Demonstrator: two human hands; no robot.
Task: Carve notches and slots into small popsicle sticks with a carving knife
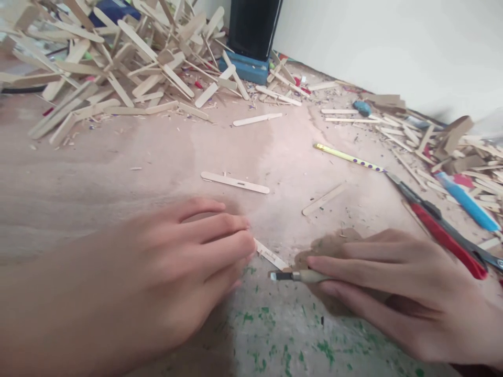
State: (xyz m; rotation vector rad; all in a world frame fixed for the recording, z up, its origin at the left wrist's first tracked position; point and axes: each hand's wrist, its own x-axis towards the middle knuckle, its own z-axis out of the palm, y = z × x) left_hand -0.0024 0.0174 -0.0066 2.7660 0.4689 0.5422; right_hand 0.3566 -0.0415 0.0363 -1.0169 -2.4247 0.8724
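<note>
My left hand (173, 267) lies on the worn work surface with its fingers together, pressing down on a flat wooden stick (270, 255) whose end pokes out past the fingertips. My right hand (393, 288) is closed around a small craft knife (293, 275). The knife's blade points left, toward the exposed end of the stick. Most of the stick is hidden under my left fingers.
A notched stick (234, 182) and a thin one (323, 199) lie farther out. A big heap of wooden sticks (118, 57) fills the far left. A yellow pencil (348, 156), red-handled pliers (440, 230) and a blue cutter (467, 201) lie at the right. A dark box (253, 26) stands by the wall.
</note>
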